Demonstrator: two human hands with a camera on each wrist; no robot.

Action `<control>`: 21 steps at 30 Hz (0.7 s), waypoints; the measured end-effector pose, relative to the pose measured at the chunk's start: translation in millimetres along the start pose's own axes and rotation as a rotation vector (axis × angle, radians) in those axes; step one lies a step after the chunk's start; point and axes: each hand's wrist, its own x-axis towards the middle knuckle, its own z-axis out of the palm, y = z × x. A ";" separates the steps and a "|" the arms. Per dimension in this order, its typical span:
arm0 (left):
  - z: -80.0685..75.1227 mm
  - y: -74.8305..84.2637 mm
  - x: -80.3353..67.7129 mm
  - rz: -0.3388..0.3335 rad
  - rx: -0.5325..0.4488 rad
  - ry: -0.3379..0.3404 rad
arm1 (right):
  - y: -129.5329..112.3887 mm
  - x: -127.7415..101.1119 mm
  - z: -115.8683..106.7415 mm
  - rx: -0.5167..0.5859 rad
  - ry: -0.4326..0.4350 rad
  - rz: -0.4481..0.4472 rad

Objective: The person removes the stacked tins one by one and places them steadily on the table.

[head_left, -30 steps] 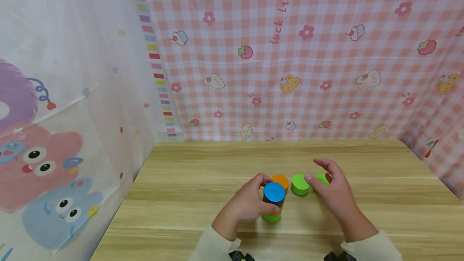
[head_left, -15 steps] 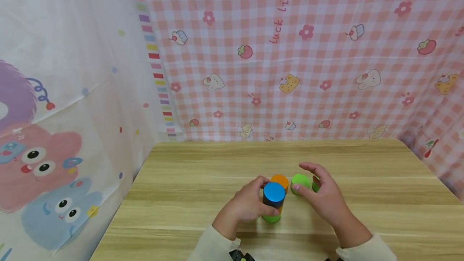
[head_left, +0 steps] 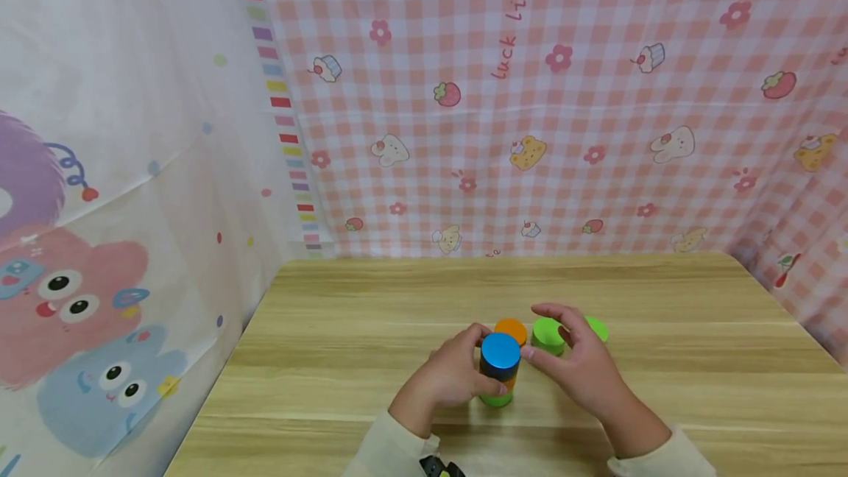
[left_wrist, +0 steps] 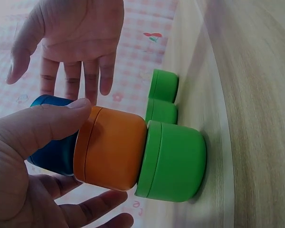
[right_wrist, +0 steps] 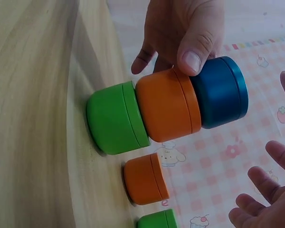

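Blue-topped stack (head_left: 500, 368); right hand (head_left: 578, 370) now nearer.

A stack of three tubs (head_left: 499, 374) stands near the table (head_left: 344, 359)'s front edge; three single tubs (head_left: 548, 335) sit in a row just behind it.

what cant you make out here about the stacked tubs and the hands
- Head view: the stack's orange tub and green base are mostly hidden by the blue tub and left hand.
- Head view: the right hand covers part of two loose green tubs; contact unclear.
- Right wrist view: a green tub is cut off by the bottom edge.
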 end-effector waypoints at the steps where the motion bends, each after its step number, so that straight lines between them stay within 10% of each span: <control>1: 0.0 -0.1 0.0 -0.002 0.000 -0.001 | 0.5 -0.1 0.9 0.003 -0.004 -0.001; 21: 0.1 -3.7 2.2 0.002 0.011 -0.012 | 8.9 -1.4 15.6 0.011 -0.101 -0.019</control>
